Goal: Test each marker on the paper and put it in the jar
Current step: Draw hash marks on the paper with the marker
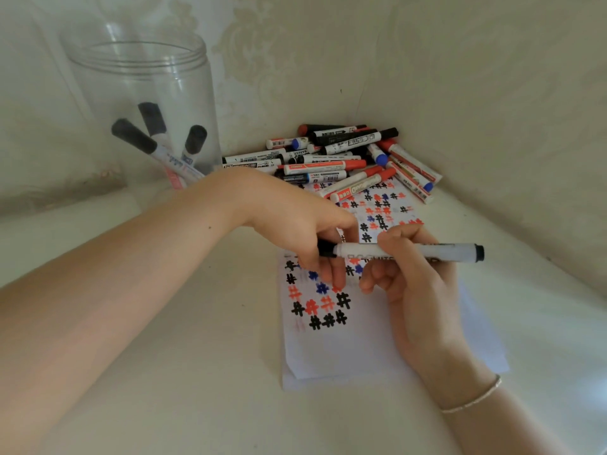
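Observation:
A white marker [361, 251] with black ends lies level over the paper [345, 349]. My right hand [414, 284] grips its barrel from below. My left hand [295, 224] pinches the black cap [325, 248] at the marker's left end. The paper is white and covered with black, red and blue hash marks. A clear plastic jar [141, 103] stands at the back left with three black-capped markers inside. A pile of markers [345, 159] with red, blue and black caps lies at the back, partly on the paper's far end.
The white table surface [197, 372] meets a pale patterned wall [460, 93] at the back and right. A thin bracelet [473, 400] circles my right wrist.

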A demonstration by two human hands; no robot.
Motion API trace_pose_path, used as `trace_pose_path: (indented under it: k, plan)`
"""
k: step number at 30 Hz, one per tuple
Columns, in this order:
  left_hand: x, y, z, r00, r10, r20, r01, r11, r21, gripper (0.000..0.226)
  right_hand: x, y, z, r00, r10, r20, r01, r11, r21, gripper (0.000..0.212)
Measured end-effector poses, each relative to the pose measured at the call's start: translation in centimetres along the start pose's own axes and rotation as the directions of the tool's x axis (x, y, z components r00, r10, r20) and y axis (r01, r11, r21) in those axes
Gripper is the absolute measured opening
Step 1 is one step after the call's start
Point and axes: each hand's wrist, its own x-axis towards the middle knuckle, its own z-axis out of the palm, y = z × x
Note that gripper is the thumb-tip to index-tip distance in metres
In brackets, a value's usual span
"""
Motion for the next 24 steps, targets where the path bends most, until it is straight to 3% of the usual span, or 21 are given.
trace_pose_path:
  k: [4,7,11,14,16,19,24]
  plan:
    - [0.0,-0.5,-0.3,1.0,0.024,0.001,-0.024,0.996,-0.091,0.04,0.0,-0.1,-0.1,0.998,0.02,0.064,-0.018,0.999,-0.031,0.013]
    - [-0.6,-1.1,-1.1,0.993,0.058,-0.099,-0.082,0.961,-0.263,0.038,0.1,-0.5,-0.3,0.996,0.052,0.078,-0.057,0.996,0.069,0.007]
    - [-0.7,-1.1,-1.3,0.983,0.066,-0.174,-0.155,0.81,-0.566,0.02,0.4,-0.7,-0.6,0.99,0.111,0.091,-0.128,0.97,0.209,0.015]
    - [-0.1,-1.2,-1.2,0.972,0.035,-0.232,-0.163,0.809,-0.565,0.01,0.3,-1.2,-0.5,0.98,0.175,0.093,-0.196,0.926,0.323,0.037]
    - [0.1,-1.3,-1.3,0.963,0.006,-0.271,-0.164,0.809,-0.564,0.02,0.5,-1.2,-0.6,0.982,0.185,0.021,-0.18,0.914,0.363,0.042]
    - [0.2,-1.2,-1.3,0.95,-0.039,-0.31,-0.167,0.774,-0.611,0.033,0.8,-0.6,-0.6,0.987,0.127,-0.101,-0.102,0.968,0.229,0.02]
    - [0.7,-0.5,-0.3,0.874,-0.148,-0.463,-0.135,0.841,-0.524,0.029,0.3,0.0,-0.1,0.993,0.044,-0.107,-0.057,0.991,-0.12,0.021]
